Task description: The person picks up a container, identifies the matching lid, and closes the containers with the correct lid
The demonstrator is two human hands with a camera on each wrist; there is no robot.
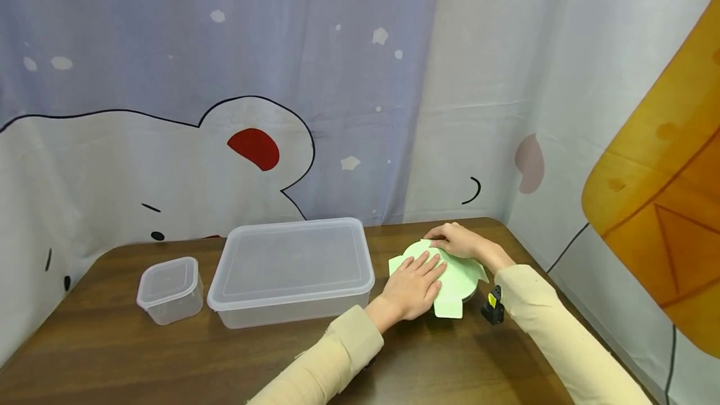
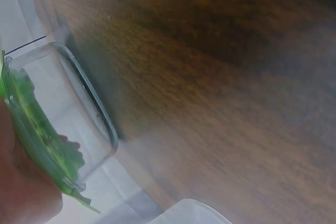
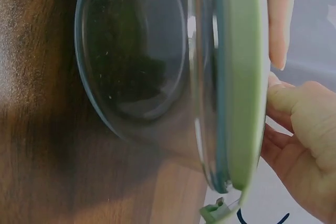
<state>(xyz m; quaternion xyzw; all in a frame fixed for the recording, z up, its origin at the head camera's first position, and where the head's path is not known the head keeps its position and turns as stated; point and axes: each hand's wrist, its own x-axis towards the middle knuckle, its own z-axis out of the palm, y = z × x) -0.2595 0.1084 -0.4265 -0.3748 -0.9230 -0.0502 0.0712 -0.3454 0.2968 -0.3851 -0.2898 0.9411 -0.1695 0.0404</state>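
Note:
A round, clear glass food container (image 3: pixel 142 77) stands upright towards the table's right side, a light green lid (image 1: pixel 458 277) on top. Several lid flaps stick outward, one of them the front flap (image 1: pixel 448 309). My left hand (image 1: pixel 412 286) rests on the lid with straight, spread fingers. At the lid's far edge is my right hand (image 1: pixel 462 242), its thumb on top and its bent fingers gripping over the rim. Through the glass in the left wrist view, fingertips (image 2: pixel 70 141) show below the lid. The lid hides part of the right fingers in the head view.
Left of my hands stands a large rectangular plastic box (image 1: pixel 292 267) with a translucent lid. A smaller lidded plastic box (image 1: pixel 170 289) is farther left. Curtains (image 1: pixel 360 80) hang behind the brown table (image 1: pixel 185 361). A small black device (image 1: pixel 493 307) is at my right wrist.

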